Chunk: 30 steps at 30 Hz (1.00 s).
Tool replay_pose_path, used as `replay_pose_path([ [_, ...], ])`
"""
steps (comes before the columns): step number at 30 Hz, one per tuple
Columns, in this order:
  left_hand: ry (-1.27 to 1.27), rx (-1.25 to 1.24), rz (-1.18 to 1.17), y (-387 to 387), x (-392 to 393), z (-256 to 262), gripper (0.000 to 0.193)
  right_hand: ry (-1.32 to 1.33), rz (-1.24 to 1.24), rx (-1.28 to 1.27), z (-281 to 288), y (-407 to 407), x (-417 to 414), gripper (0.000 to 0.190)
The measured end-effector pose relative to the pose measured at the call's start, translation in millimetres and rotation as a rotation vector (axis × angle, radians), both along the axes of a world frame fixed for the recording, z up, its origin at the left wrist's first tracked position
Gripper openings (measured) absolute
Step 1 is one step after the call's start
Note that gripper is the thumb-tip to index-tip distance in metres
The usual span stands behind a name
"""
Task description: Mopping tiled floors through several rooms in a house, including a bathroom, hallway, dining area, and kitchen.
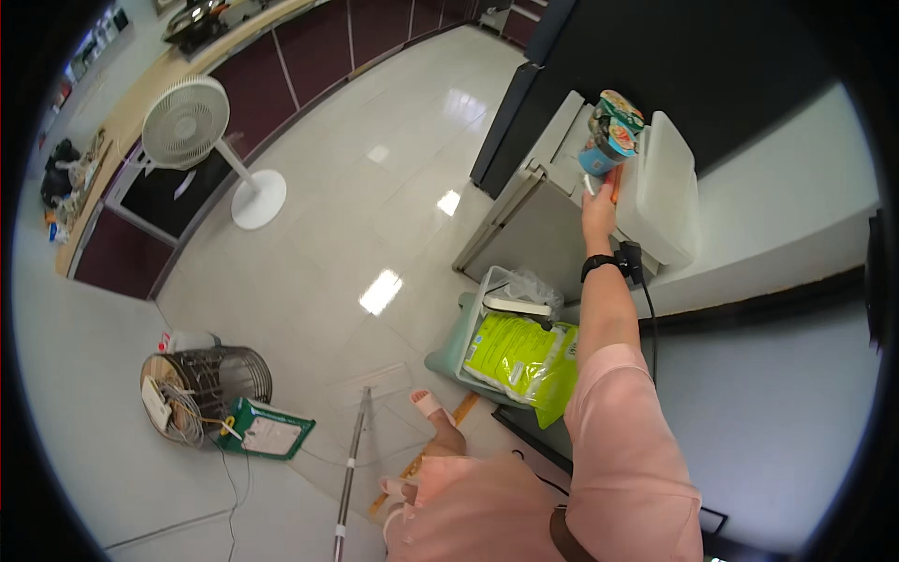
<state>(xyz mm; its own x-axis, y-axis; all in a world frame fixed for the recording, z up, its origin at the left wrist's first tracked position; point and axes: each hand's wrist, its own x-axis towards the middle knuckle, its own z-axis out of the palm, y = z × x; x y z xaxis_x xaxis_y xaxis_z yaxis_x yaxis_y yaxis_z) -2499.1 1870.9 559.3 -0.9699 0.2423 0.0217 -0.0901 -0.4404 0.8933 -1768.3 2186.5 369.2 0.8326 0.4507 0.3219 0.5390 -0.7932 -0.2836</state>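
My right hand (598, 211), with a black strap and device on its wrist, reaches out over the top of a small grey refrigerator (537, 225). By its fingertips are a red-orange object (616, 184) and a small white object (588, 184); whether the fingers grip either is unclear. Just beyond them stand a blue instant-noodle cup (600, 158) and a green-lidded one (621, 109). A white plastic bin (664, 190) is right beside these. My left hand is out of view. In front of my body, a long metal pole (351, 464) with a flat, clear floor head slants up from the bottom edge.
Near my feet, a green tub (449, 351) holds a lime-green bag (516, 355) and a white device. At left are a wire basket (242, 379) with cables, a green package (270, 432) and a white standing fan (258, 200). Kitchen cabinets (253, 77) line the far side.
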Motion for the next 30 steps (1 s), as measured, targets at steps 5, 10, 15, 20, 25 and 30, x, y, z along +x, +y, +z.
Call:
replay_pose_path([
  [5,0.049,-0.225,0.296,-82.5,30.1,43.2,0.028,0.352,0.476,0.341,-1.1,-44.5,-96.3,0.029],
  [10,0.227,-0.200,-0.225,-74.5,68.3,100.2,0.031,2.067,0.645,-0.629,-119.0,-225.7,-363.5,0.047],
  [15,0.433,-0.066,-1.027,-29.8,116.4,101.5,0.040,2.908,-0.444,-0.452,-127.4,-265.0,-534.1,0.055],
  [20,0.505,-0.016,-0.946,-45.2,114.2,112.8,0.034,2.526,-0.286,-0.234,-75.4,-231.2,-513.1,0.018],
  [25,0.356,-0.061,-0.893,-47.0,98.2,48.6,0.024,2.247,-0.102,0.107,-99.3,-155.2,-463.1,0.011],
  [30,0.483,-0.292,-1.092,4.5,168.1,-50.4,0.024,2.113,-0.084,0.116,-157.7,-128.0,-409.1,0.026],
])
